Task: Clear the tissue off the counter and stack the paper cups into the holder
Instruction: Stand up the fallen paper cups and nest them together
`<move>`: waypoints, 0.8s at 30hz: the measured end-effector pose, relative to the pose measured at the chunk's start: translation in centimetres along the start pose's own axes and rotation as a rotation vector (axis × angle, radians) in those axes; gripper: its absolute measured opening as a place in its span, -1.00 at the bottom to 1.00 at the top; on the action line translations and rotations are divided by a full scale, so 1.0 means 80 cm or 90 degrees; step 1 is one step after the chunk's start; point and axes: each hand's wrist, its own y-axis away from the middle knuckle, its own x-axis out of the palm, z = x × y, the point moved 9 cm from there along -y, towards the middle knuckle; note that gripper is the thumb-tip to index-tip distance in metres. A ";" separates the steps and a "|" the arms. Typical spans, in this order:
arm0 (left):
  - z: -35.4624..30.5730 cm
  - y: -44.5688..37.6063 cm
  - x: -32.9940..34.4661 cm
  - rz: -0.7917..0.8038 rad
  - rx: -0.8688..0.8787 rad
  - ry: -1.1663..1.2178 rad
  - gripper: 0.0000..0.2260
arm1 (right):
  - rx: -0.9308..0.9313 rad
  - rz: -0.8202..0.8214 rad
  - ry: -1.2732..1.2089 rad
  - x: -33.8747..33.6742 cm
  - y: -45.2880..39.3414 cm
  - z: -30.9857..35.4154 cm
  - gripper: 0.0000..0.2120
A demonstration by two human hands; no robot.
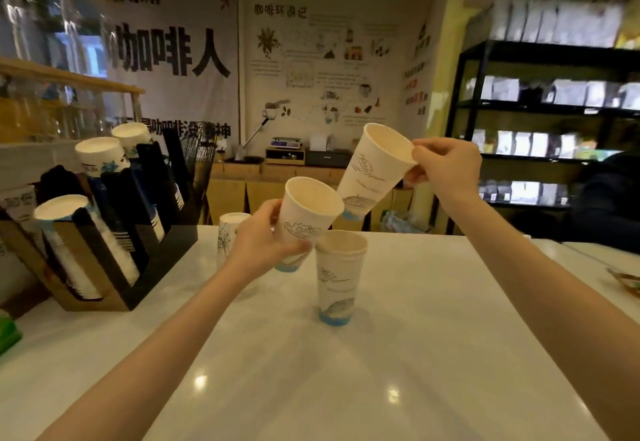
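My left hand (258, 238) grips a white paper cup (306, 215) with blue wave print, tilted with its mouth up and to the right, above the white counter (346, 371). My right hand (445, 168) pinches the rim of a taller paper cup (372, 170), also tilted, its base just behind the left cup's rim. A third cup (337, 277) stands upright on the counter below both. A fourth cup (228, 232) stands upside down behind my left hand. The black and brown cup holder (114, 250) on the left holds slanted stacks of cups. No tissue is visible.
A green object (8, 335) lies at the counter's left edge. A brown packet (627, 279) pokes in at the right edge. Black shelves (540, 108) with bags stand at the back right, and a low cabinet with a scale (285, 144) runs along the far wall.
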 end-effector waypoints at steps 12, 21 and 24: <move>-0.058 -0.058 -0.044 -0.099 0.089 0.028 -0.32 | 0.045 0.191 0.169 0.071 0.037 -0.051 -0.88; -0.081 -0.076 -0.025 -0.069 0.077 0.188 -0.26 | 0.084 0.289 0.284 0.106 0.069 -0.109 -0.82; -0.070 -0.071 0.004 -0.022 0.052 0.191 -0.29 | 0.061 0.285 0.302 0.106 0.071 -0.116 -0.80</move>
